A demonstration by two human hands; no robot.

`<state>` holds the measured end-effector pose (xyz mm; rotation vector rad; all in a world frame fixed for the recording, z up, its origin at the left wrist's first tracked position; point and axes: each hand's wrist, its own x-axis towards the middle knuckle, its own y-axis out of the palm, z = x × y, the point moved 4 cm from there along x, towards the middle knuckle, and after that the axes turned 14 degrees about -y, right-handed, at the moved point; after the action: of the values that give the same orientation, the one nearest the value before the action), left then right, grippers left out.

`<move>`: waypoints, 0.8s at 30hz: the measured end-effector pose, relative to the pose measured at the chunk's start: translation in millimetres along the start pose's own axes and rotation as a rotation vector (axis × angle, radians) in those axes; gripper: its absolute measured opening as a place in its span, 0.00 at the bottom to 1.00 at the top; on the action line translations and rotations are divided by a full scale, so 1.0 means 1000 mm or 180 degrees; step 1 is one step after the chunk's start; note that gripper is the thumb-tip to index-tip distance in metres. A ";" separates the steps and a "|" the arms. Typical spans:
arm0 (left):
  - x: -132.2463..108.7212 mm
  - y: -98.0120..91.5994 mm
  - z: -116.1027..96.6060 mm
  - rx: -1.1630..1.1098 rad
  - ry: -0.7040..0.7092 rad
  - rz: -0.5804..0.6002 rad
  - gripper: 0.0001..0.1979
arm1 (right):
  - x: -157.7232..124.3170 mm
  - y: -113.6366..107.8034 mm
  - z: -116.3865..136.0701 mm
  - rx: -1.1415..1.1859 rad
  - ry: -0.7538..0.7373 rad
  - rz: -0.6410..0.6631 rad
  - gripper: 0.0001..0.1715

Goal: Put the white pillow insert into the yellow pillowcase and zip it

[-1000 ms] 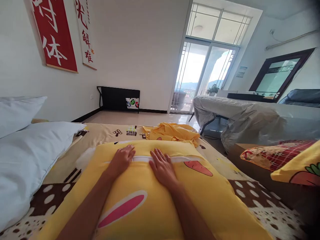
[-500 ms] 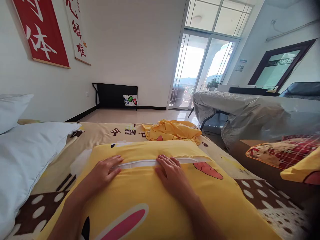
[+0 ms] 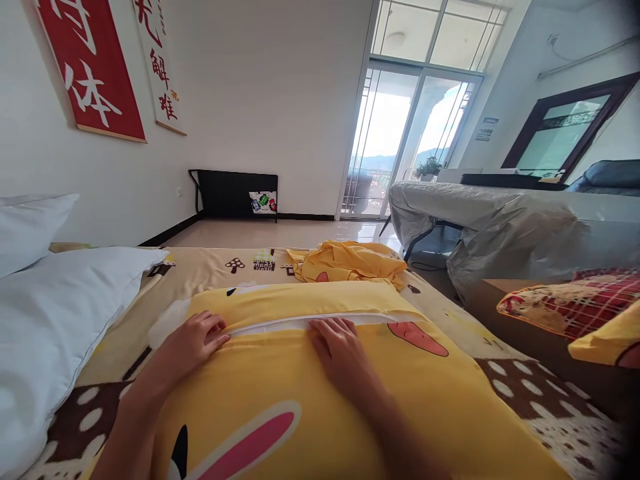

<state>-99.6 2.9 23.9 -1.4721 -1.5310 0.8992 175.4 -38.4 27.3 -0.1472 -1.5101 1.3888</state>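
A yellow pillowcase (image 3: 260, 380) with rabbit and carrot prints covers a plump pillow lying in front of me. A slit runs across the case, and the white pillow (image 3: 280, 326) shows through it. At the slit's left end, my left hand (image 3: 197, 340) has its thumb and bent fingers closed on the fabric edge. My right hand (image 3: 343, 350) rests near the slit's middle, fingers curled over the lower edge; its fingertips are partly hidden. Behind the pillow lies a crumpled yellow cloth (image 3: 350, 261).
White pillows (image 3: 75, 313) lie at the left on the patterned bedspread (image 3: 210, 263). A brown box (image 3: 520, 327) stands at the right with a red plaid cloth (image 3: 565, 307) on it. Farther back is a plastic-covered table (image 3: 460, 197).
My left hand has slid slightly left along the slit and its fingers have curled in. The fingers of my right hand have bent more at the edge. The view has shifted slightly.
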 end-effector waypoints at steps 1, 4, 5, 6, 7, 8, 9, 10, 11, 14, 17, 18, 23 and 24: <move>0.000 0.000 0.000 0.0008 0.0012 0.0027 0.16 | 0.001 0.002 -0.003 -0.0047 0.0047 -0.0005 0.14; 0.001 0.002 -0.002 0.0069 0.0024 0.0012 0.14 | 0.001 0.006 -0.006 -0.0054 0.0119 0.0054 0.13; 0.002 0.002 -0.002 0.0102 0.0018 -0.0028 0.14 | 0.001 0.006 -0.005 -0.0020 0.0119 0.0059 0.12; 0.002 0.003 -0.003 0.0139 0.0005 -0.0081 0.13 | 0.000 0.005 -0.004 0.0022 0.0104 0.0051 0.12; 0.002 0.003 -0.003 0.0183 -0.0006 -0.0128 0.13 | 0.000 0.004 -0.004 0.0063 0.0073 0.0034 0.13; 0.002 0.003 -0.004 0.0233 -0.0025 -0.0163 0.13 | -0.001 0.004 -0.003 0.0087 0.0024 0.0017 0.13; 0.001 0.002 -0.004 0.0282 -0.0058 -0.0184 0.13 | -0.001 0.003 -0.002 0.0082 -0.0045 -0.0007 0.14; 0.000 0.002 -0.005 0.0318 -0.0094 -0.0192 0.13 | -0.002 0.003 -0.001 0.0051 -0.0140 -0.0044 0.14; -0.001 0.001 -0.006 0.0319 -0.0116 -0.0203 0.13 | -0.002 0.003 0.000 -0.0001 -0.0256 -0.0100 0.14; -0.008 0.001 -0.018 0.0071 0.0122 -0.0150 0.14 | -0.003 0.005 0.002 -0.0186 -0.0626 -0.0325 0.15; -0.017 0.007 -0.041 -0.0235 0.0728 -0.0040 0.14 | -0.003 0.005 0.007 -0.0227 -0.0897 -0.0374 0.14; -0.019 0.010 -0.049 -0.0279 0.0898 -0.0039 0.14 | -0.003 0.004 0.010 -0.0215 -0.0933 -0.0307 0.13; -0.025 0.018 -0.070 -0.0311 0.1112 0.0019 0.13 | -0.005 -0.004 0.023 -0.0295 -0.0779 0.0281 0.11; -0.026 0.017 -0.069 -0.0303 0.1070 0.0085 0.12 | -0.006 -0.005 0.025 -0.0332 -0.0754 0.0361 0.11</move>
<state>-30.3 -24.5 35.6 -1.6218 -1.3213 0.5641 163.1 -60.7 32.9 -0.1386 -1.7955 1.4569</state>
